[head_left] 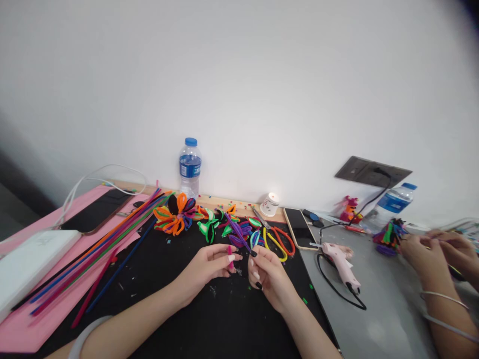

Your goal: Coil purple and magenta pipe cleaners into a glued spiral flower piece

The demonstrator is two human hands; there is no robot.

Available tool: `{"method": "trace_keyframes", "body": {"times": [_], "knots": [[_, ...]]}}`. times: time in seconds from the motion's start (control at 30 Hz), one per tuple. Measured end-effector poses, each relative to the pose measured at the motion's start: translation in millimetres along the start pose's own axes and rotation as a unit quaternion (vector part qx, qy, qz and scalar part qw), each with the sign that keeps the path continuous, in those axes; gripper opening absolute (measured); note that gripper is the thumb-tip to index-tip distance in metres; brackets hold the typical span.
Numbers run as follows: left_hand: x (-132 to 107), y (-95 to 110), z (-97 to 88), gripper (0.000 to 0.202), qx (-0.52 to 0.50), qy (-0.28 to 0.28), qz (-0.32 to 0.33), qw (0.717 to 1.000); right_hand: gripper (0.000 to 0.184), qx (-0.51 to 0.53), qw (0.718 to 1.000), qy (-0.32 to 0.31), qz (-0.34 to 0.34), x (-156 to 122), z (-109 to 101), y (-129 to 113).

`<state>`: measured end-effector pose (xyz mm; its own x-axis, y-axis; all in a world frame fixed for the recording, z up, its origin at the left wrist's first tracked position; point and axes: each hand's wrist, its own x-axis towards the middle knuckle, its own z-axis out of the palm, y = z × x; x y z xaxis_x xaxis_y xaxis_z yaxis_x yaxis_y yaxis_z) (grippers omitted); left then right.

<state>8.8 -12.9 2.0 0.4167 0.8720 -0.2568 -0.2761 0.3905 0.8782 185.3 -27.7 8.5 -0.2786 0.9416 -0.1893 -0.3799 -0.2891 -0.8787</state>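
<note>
My left hand (pixel 213 262) pinches a short pink pipe cleaner (pixel 230 260) between thumb and fingers. A few centimetres away, my right hand (pixel 270 274) is closed on a purple pipe cleaner (pixel 238 232) that slants up and to the left from the fingertips. Just behind the hands lie several looped pipe-cleaner petals (pixel 210 225) in green, white, orange and purple. An orange, black and purple pipe-cleaner flower (pixel 178 214) sits further left. Scissors (pixel 285 242) with yellow and orange handles rest behind my right hand.
Long pipe cleaners (pixel 112 237) lie on pink paper (pixel 22 329) at left, near a phone (pixel 97 212) and white box (pixel 41 254). A bottle (pixel 190 167) and paper cup (pixel 270 204) stand behind. A pink glue gun (pixel 341 264) lies right; beyond, another person's hands (pixel 426 254) work.
</note>
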Motion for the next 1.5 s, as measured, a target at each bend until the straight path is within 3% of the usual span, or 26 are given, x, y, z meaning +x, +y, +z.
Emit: {"method": "trace_keyframes", "body": {"times": [0.17, 0.37, 0.73, 1.03, 1.27, 1.5], "knots": [[-2.3, 1.6, 1.1, 0.028, -0.048, -0.012, -0.025, 0.998, 0.024, -0.155, 0.986, 0.032, -0.062, 0.6, 0.2, 5.7], [-3.1, -1.9, 1.8, 0.029, -0.067, -0.022, -0.034, 0.997, 0.014, -0.355, 0.924, 0.017, -0.141, -1.5, 3.3, 11.3], [-2.1, -3.3, 2.0, 0.04, -0.025, -0.002, -0.028, 0.999, 0.01, -0.436, 0.881, 0.04, -0.178, -2.6, 6.6, 11.6], [0.3, -5.5, 2.8, 0.051, 0.037, 0.005, -0.006, 0.999, 0.007, -0.442, 0.873, 0.046, -0.203, -4.7, 6.4, 13.5], [-0.2, -7.3, 2.2, 0.044, 0.079, 0.001, 0.041, 0.996, 0.003, -0.432, 0.878, 0.055, -0.198, -4.7, 7.7, 14.8], [0.2, -10.2, 2.6, 0.041, 0.095, 0.003, 0.074, 0.993, 0.004, -0.345, 0.925, 0.039, -0.154, -3.7, 6.8, 20.1]]}}
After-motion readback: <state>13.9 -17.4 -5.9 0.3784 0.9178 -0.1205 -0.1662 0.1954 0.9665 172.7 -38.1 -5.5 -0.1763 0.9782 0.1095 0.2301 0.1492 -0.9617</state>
